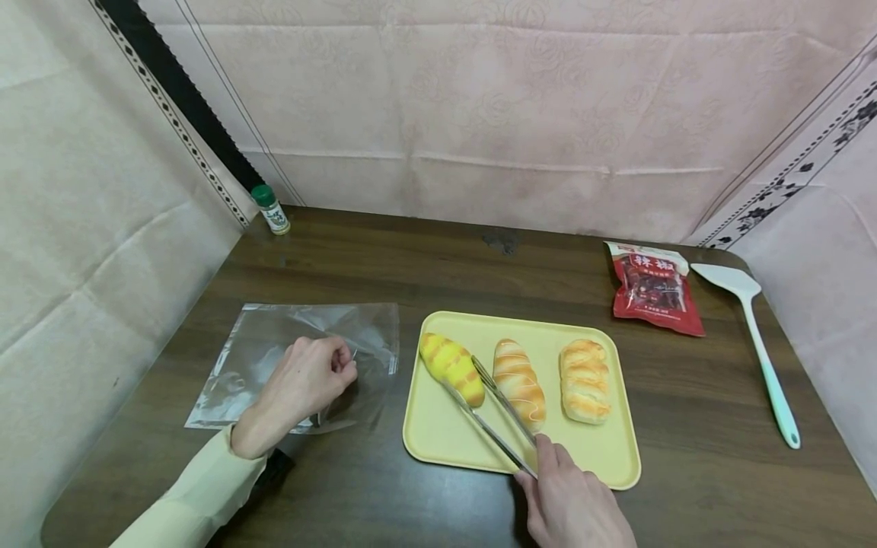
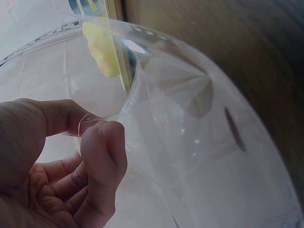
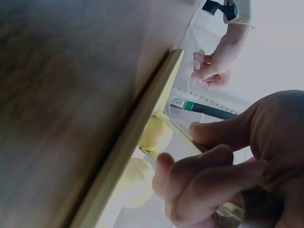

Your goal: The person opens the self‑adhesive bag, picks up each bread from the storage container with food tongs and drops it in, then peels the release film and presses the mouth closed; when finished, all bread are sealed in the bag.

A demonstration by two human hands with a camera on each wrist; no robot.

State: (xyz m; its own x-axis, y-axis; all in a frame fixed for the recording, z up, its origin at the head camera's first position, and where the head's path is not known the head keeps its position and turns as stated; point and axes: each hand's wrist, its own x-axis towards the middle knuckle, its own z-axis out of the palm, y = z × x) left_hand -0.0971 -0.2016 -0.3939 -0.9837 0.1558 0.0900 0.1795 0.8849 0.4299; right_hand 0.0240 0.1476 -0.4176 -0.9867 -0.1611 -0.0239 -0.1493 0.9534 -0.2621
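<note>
My left hand (image 1: 304,377) pinches the edge of a clear plastic bag (image 1: 267,327) between thumb and forefinger; the left wrist view shows the film (image 2: 166,156) lifted at the pinch. In my right hand (image 1: 575,495) is a pair of metal tongs (image 1: 495,438), gripped near the handle end. The tongs' tips straddle a yellow bread roll (image 1: 452,367) on the left of a pale yellow tray (image 1: 438,449); I cannot tell whether both tips press on it. Beside it lie a striped bread roll (image 1: 518,380) and a golden ridged bread roll (image 1: 585,380).
Right of the tray, a red food packet (image 1: 654,293) lies near a spatula (image 1: 763,346) with a white blade and mint handle. A small green-capped bottle (image 1: 271,209) stands at the table's back left corner. Pale cloth (image 1: 479,99) hangs behind the wooden table (image 1: 411,262).
</note>
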